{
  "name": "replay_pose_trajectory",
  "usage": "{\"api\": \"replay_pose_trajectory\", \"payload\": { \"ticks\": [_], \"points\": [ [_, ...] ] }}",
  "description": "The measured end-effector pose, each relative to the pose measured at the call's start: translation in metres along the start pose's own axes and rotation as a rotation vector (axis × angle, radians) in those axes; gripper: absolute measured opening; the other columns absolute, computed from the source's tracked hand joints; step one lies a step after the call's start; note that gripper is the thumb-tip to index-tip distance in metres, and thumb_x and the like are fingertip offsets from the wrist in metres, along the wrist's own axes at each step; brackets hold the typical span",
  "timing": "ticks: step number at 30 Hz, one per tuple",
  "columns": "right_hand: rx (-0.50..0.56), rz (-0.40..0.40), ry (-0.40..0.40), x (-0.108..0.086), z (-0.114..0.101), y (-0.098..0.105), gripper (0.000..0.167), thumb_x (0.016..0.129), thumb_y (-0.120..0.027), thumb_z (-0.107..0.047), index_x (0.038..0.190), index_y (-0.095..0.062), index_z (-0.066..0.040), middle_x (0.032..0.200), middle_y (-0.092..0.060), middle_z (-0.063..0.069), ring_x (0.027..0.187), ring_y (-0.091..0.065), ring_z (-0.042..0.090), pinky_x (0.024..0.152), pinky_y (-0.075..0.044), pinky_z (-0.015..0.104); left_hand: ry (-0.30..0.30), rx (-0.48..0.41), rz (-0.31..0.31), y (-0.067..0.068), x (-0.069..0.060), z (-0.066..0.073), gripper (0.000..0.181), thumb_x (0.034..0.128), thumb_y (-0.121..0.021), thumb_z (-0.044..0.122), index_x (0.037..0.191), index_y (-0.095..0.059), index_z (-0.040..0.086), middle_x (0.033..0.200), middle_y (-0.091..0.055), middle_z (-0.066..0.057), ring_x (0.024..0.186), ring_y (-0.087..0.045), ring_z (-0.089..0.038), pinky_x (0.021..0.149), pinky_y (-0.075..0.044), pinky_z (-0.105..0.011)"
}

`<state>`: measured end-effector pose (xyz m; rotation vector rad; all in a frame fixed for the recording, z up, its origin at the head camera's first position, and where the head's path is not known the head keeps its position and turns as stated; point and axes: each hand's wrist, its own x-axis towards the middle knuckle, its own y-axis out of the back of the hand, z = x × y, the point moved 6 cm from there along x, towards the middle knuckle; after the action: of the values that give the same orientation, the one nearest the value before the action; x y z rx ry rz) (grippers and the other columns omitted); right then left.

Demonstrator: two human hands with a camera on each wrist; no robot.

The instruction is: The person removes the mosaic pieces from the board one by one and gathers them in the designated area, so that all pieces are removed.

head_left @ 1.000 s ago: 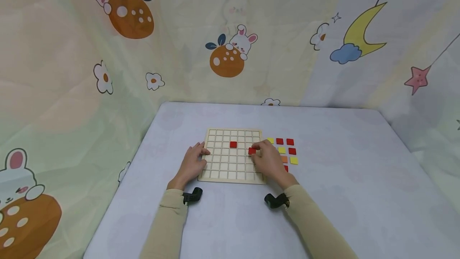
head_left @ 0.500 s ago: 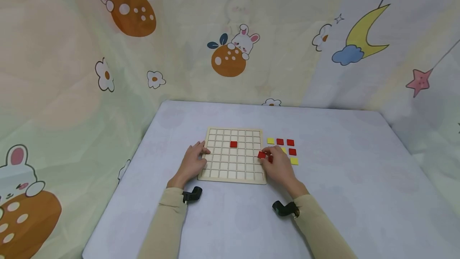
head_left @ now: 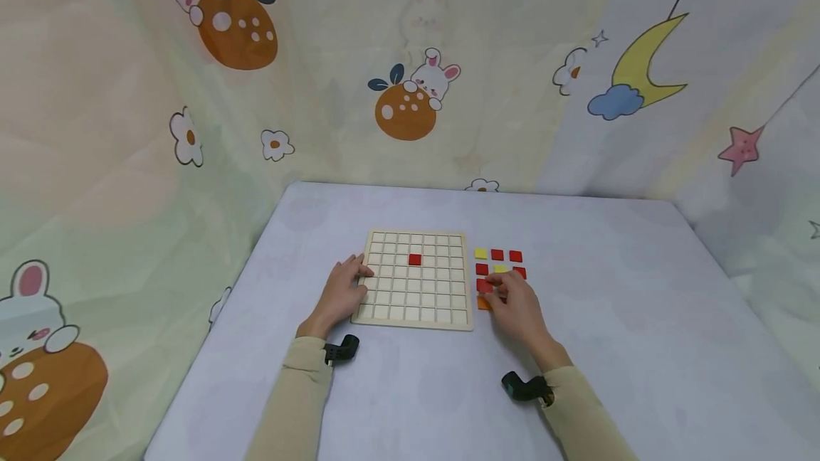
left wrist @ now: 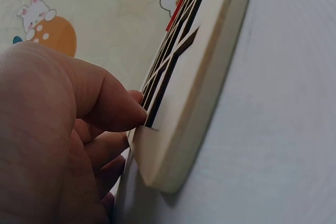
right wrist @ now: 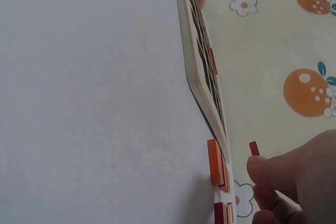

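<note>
A wooden grid board (head_left: 413,324) lies flat on the table, with one red square tile (head_left: 415,260) in a cell of its upper half. My left hand (head_left: 337,297) rests at the board's left side, its thumb and fingers touching the edge; the left wrist view shows the thumb (left wrist: 113,98) over the rim. Just right of the board, my right hand (head_left: 517,308) pinches another red square tile (right wrist: 254,148) between thumb and fingers. In the right wrist view that tile is raised above the tiles on the table. The right hand partly covers the loose tiles beneath it.
Loose square tiles lie right of the board: a yellow tile (head_left: 480,253), several red tiles (head_left: 497,255) and an orange tile (head_left: 483,303). White cloth (head_left: 602,290) covers the table, and a printed fabric wall (head_left: 320,91) stands behind.
My right hand has moved right, from over the board's right columns to above the loose tiles, still pinching the red tile. My left hand stays at the board's left edge.
</note>
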<state>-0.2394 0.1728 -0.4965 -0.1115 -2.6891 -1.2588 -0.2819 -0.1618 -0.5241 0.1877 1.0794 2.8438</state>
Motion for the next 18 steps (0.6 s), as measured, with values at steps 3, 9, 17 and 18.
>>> {"api": "replay_pose_trajectory", "payload": {
  "ticks": [3, 9, 17, 18],
  "points": [
    [0.000, 0.013, 0.003, -0.004, 0.003, 0.002, 0.031, 0.088, -0.070, -0.012, 0.118, -0.063, -0.006, 0.113, -0.058, 0.009, 0.097, -0.058, 0.024, 0.083, -0.057, 0.040, -0.008, 0.001, 0.005, 0.000, 0.000, -0.001, 0.033, 0.0814, -0.049, 0.001, 0.110, -0.065, 0.009, 0.155, -0.036, -0.009, 0.147, -0.022, -0.023, 0.124, -0.004, -0.035],
    [-0.009, 0.039, -0.034, -0.011, 0.012, 0.010, 0.032, 0.088, -0.071, -0.012, 0.119, -0.064, -0.007, 0.114, -0.059, 0.009, 0.094, -0.052, 0.023, 0.078, -0.054, 0.036, -0.014, 0.002, 0.006, 0.000, 0.000, -0.001, 0.034, 0.0812, -0.048, 0.001, 0.109, -0.065, 0.009, 0.155, -0.036, -0.010, 0.147, -0.023, -0.025, 0.124, -0.004, -0.037],
    [0.003, 0.061, -0.080, -0.018, 0.023, 0.020, 0.032, 0.089, -0.071, -0.013, 0.120, -0.064, -0.007, 0.115, -0.059, 0.011, 0.096, -0.053, 0.024, 0.079, -0.054, 0.036, -0.011, 0.000, 0.002, 0.001, -0.001, 0.001, 0.033, 0.0814, -0.048, 0.001, 0.109, -0.065, 0.009, 0.155, -0.036, -0.010, 0.148, -0.022, -0.024, 0.124, -0.003, -0.036],
    [0.005, 0.062, -0.085, -0.019, 0.025, 0.021, 0.033, 0.089, -0.071, -0.014, 0.120, -0.064, -0.007, 0.115, -0.060, 0.011, 0.096, -0.053, 0.024, 0.078, -0.054, 0.035, -0.010, 0.001, 0.001, 0.001, -0.001, 0.001, 0.033, 0.0816, -0.048, 0.001, 0.109, -0.065, 0.009, 0.155, -0.036, -0.010, 0.148, -0.022, -0.024, 0.124, -0.003, -0.035]
  ]
}}
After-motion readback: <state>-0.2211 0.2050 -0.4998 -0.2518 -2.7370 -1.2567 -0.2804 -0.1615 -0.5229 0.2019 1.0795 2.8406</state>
